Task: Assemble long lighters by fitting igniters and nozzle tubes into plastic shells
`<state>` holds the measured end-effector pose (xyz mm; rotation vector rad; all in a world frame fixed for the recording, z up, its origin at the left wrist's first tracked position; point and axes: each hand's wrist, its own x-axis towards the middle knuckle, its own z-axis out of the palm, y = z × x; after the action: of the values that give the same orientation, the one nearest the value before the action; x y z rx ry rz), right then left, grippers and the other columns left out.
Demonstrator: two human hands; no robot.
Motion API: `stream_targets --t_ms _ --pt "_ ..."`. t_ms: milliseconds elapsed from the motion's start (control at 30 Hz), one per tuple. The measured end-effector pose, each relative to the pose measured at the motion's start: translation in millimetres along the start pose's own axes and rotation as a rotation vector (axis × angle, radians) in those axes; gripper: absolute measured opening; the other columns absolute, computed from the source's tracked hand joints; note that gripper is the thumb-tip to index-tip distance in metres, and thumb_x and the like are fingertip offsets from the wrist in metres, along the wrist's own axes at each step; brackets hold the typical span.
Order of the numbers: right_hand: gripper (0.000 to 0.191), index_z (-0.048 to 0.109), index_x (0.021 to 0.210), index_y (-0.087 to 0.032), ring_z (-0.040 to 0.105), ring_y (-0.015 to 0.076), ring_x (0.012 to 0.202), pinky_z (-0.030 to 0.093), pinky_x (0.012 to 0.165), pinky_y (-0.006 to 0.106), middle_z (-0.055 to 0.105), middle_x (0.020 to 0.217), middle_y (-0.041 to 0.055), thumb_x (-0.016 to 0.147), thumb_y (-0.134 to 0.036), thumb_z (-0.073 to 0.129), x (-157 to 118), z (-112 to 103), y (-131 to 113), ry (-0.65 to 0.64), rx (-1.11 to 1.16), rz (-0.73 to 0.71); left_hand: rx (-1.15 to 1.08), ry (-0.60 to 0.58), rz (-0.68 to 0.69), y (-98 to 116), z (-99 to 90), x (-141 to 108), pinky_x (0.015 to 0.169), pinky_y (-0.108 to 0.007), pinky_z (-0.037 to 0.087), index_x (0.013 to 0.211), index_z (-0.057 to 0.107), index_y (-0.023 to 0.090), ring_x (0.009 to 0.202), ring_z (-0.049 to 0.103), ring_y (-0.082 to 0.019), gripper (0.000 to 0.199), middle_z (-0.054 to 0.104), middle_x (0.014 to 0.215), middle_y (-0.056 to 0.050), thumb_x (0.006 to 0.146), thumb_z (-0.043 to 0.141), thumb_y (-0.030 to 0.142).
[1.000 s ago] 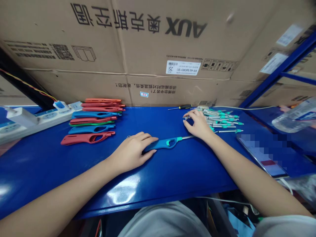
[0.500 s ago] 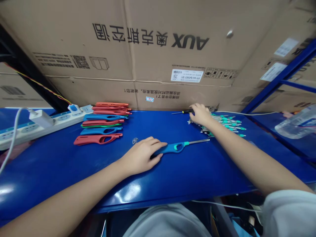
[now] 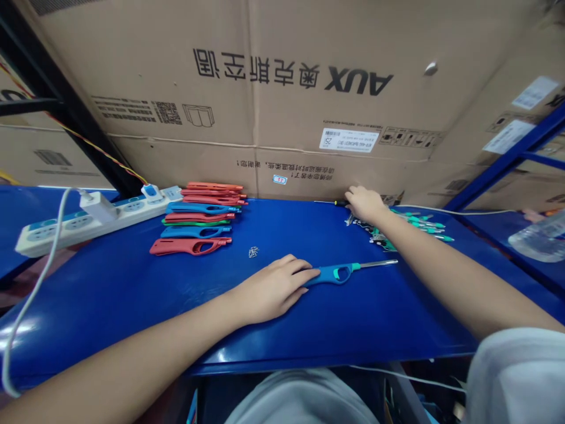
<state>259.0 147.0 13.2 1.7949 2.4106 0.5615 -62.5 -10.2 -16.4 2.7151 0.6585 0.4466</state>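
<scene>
Lying on the blue table, a blue utility lighter (image 3: 329, 274) points its metal tube to the right. My left hand (image 3: 280, 288) is closed over the handle's left end, hiding that part. At the back, my right hand (image 3: 365, 204) has its fingers curled over the handle of a small screwdriver (image 3: 339, 203), whose thin shaft points left. Beneath and beside my right wrist lies a bunch of lighter inserts with green collars and metal tubes (image 3: 424, 222). A little pile of small screws (image 3: 253, 252) sits beyond my left hand.
Red, blue and green lighter shells (image 3: 194, 246) lie in a row at the left. Behind them is a white power strip (image 3: 119, 215) with plugs and cables. A large cardboard box (image 3: 282, 118) stands along the back edge. A plastic bottle (image 3: 541, 238) lies far right.
The view has shifted, moving the scene rightward in the picture. My right fingers have closed in around the screwdriver handle. My left hand stays on the blue lighter.
</scene>
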Motion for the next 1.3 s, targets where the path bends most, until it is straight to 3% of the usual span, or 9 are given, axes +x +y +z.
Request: stream_targets --t_ms 100,200,300,400,533,767,967,1167,1300 --pt "0.022 0.064 0.109 -0.012 0.059 0.0322 0.11 0.046 0.088 0.041 0.066 0.115 0.02 0.096 -0.02 0.048 -5 -7 -8 0.048 0.048 -0.069 -0.017 0.009 -0.016 -1 2.4 0 0.103 -0.041 0.051 0.141 0.052 0.017 0.118 0.055 -0.025 0.039 0.061 0.131 -0.012 0.103 0.049 0.023" --pt "0.026 0.055 0.12 -0.015 0.063 0.0284 0.106 0.047 0.09 0.04 0.067 0.115 0.0167 0.1 -0.027 0.043 -17 -19 -34 0.113 0.183 -0.126 -0.028 0.024 -0.03 -1 3.5 -1 0.104 -0.039 0.05 0.14 0.052 0.016 0.118 0.056 -0.025 0.039 0.061 0.13 -0.011 0.103 0.05 0.025" --pt "0.02 0.05 0.114 -0.021 0.066 0.0235 0.085 0.052 0.077 0.037 0.068 0.096 0.0095 0.099 -0.033 0.046 -36 -33 -80 0.191 0.824 -0.11 -0.014 0.049 -0.038 -2 4.7 0 0.103 -0.038 0.051 0.138 0.055 0.017 0.117 0.058 -0.024 0.037 0.063 0.129 -0.011 0.103 0.05 0.025" --pt "0.019 0.05 0.106 -0.024 0.056 0.0154 0.056 0.047 0.053 0.028 0.056 0.069 -0.0031 0.097 -0.041 0.047 -59 -45 -129 0.033 1.421 -0.03 0.004 0.077 -0.052 -2 6.9 0 0.101 -0.039 0.053 0.133 0.06 0.019 0.116 0.061 -0.024 0.033 0.065 0.128 -0.01 0.102 0.051 0.026" --pt "0.022 0.061 0.096 -0.022 0.042 0.0096 0.045 0.034 0.044 0.023 0.05 0.058 -0.0064 0.086 -0.042 0.06 -76 -46 -166 0.01 1.742 0.068 -0.006 0.101 -0.063 -4 9.2 0 0.101 -0.04 0.054 0.128 0.064 0.02 0.118 0.064 -0.025 0.03 0.067 0.128 -0.01 0.1 0.055 0.024" --pt "0.015 0.071 0.078 -0.019 0.024 0.0054 0.038 0.013 0.039 0.023 0.035 0.045 -0.0088 0.076 -0.033 0.067 -73 -34 -166 0.008 1.972 0.25 -0.021 0.083 -0.071 -4 6.7 -1 0.099 -0.039 0.055 0.125 0.065 0.021 0.116 0.067 -0.025 0.028 0.068 0.13 -0.009 0.1 0.055 0.024" --pt "0.015 0.073 0.077 -0.021 0.028 0.0071 0.041 0.017 0.041 0.023 0.038 0.047 -0.0072 0.08 -0.033 0.065 -74 -33 -167 -0.001 1.842 0.169 -0.009 0.069 -0.081 -2 4.5 -1 0.1 -0.04 0.054 0.123 0.066 0.02 0.117 0.066 -0.025 0.026 0.069 0.128 -0.009 0.099 0.054 0.023" --pt "0.016 0.074 0.08 -0.023 0.041 0.0113 0.048 0.032 0.049 0.025 0.044 0.05 -0.0058 0.083 -0.035 0.064 -74 -32 -166 0.025 1.74 0.117 0.015 0.057 -0.062 -1 3.4 -2 0.099 -0.04 0.055 0.123 0.065 0.018 0.117 0.066 -0.026 0.027 0.069 0.128 -0.01 0.1 0.053 0.022" --pt "0.016 0.074 0.082 -0.022 0.037 0.0106 0.047 0.028 0.049 0.025 0.042 0.05 -0.0064 0.083 -0.036 0.065 -74 -31 -166 0.0 1.755 0.087 0.011 0.052 -0.057 -2 3.0 -2 0.099 -0.041 0.055 0.124 0.065 0.018 0.118 0.066 -0.027 0.028 0.069 0.128 -0.011 0.1 0.053 0.021"
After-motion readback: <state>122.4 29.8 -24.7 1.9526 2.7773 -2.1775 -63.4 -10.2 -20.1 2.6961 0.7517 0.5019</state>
